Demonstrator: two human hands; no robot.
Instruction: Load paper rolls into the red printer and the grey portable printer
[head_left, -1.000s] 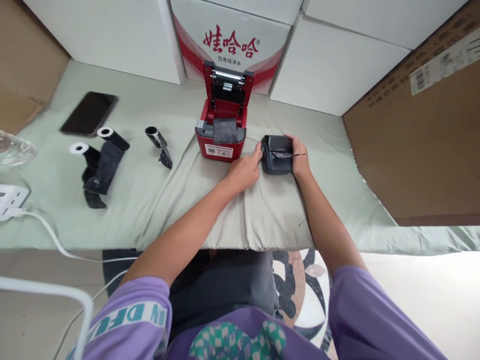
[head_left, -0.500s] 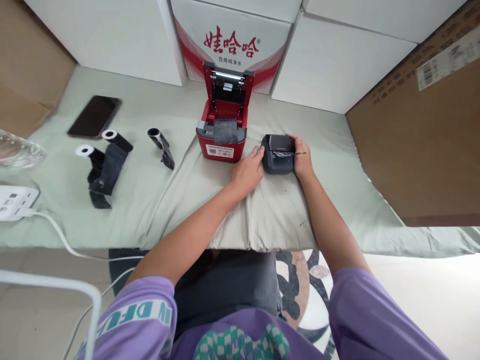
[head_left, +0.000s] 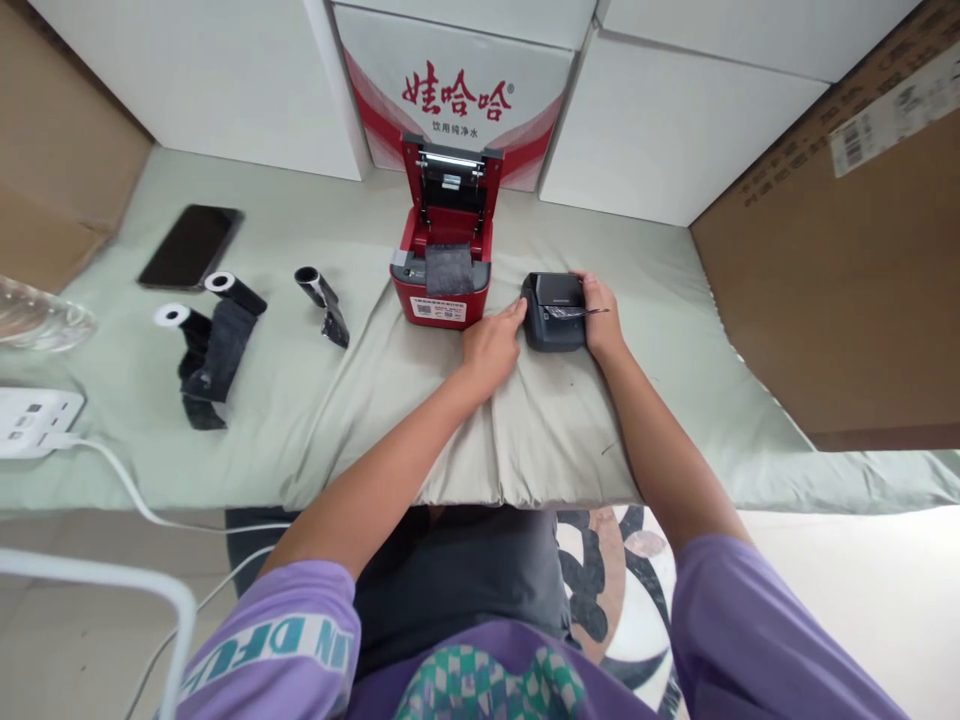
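Both hands are on the small black printer (head_left: 555, 312) just right of frame centre on the cloth-covered desk (head_left: 525, 440), its lid shut as far as I can tell, with a pale strip showing at the slot on its front. Left hand (head_left: 491, 345) lies low with fingers stretched flat, fingertips touching the printer's left side; right hand (head_left: 598, 318) cups the right edge, fingers curled over the far corner, thumb near that strip. So the hands sit apart, bracketing the unit, neither clamped hard that I can see. Both forearms run up from the bottom of the frame, elbows bent, purple sleeves at the lower edge. Just left of it the red printer (head_left: 442, 262) stands with its lid up and a dark roll (head_left: 449, 270) sitting in the bay, so that one looks loaded but not closed. Over in the left part of the frame three dark rolls with unwound tails (head_left: 217, 335) lie loose beside a phone (head_left: 191, 245), untouched
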